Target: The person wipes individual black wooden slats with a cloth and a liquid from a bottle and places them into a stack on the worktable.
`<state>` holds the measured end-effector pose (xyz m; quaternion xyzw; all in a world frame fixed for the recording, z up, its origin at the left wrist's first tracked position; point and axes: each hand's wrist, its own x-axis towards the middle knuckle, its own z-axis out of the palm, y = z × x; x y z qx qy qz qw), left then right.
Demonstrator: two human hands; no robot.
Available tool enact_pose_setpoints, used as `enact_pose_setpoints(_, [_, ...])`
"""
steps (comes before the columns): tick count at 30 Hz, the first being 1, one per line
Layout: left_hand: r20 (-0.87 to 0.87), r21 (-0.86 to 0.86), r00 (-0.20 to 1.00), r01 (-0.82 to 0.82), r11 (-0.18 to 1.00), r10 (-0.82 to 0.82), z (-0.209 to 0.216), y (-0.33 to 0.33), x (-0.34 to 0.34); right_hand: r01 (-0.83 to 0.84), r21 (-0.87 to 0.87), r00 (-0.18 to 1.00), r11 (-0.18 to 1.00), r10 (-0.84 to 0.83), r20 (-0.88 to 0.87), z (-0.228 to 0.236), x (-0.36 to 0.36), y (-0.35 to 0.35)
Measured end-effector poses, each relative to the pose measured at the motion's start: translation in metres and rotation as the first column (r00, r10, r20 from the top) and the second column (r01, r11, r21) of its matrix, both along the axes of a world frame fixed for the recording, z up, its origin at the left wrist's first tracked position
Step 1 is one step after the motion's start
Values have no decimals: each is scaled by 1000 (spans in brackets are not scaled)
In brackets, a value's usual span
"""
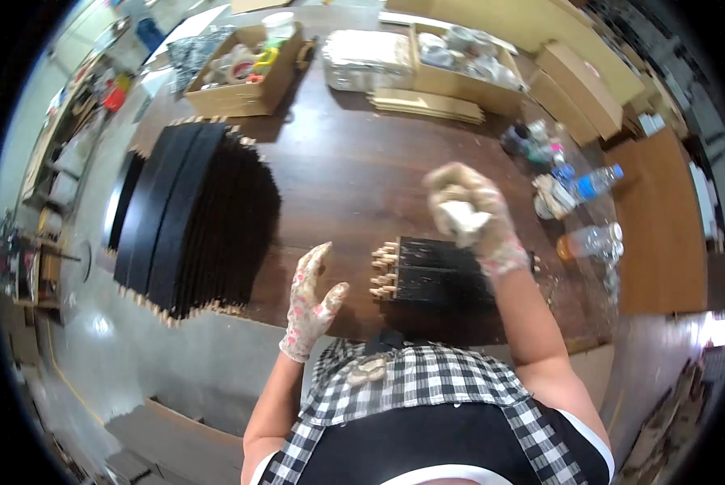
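Observation:
My left hand [307, 305], in a floral-patterned glove, is held over the front edge of the brown table [346, 182] with fingers and thumb apart and nothing in it. My gloved right hand [491, 222] is closed round a crumpled white cloth [463, 217], slightly smeared by motion. It hangs above the far side of a small pile of black slats [439, 273], whose bare wooden peg ends stick out at the left. My right forearm hides part of that pile. A much larger stack of black slats [197, 214] with similar pale ends stands at the left of the table.
At the back are a cardboard box [231, 103] with tape rolls, a plastic-wrapped bundle [368, 61], and another box [501, 97] of wrapped items. To the right lie a blue-labelled bottle [595, 183], a bottle of amber liquid [587, 242] and a crumpled rag [550, 198].

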<state>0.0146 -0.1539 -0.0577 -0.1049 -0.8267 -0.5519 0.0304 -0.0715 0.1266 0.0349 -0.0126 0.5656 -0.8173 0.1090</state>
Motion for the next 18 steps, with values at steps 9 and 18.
enact_pose_setpoints(9, [-215, -557, 792, 381, 738, -571, 26, 92, -32, 837, -246, 547, 489, -759, 354, -66, 171, 197])
enact_pose_setpoints(18, [60, -821, 713, 434, 372, -699, 39, 189, -37, 876, 246, 396, 415, -910, 122, -80, 214, 196])
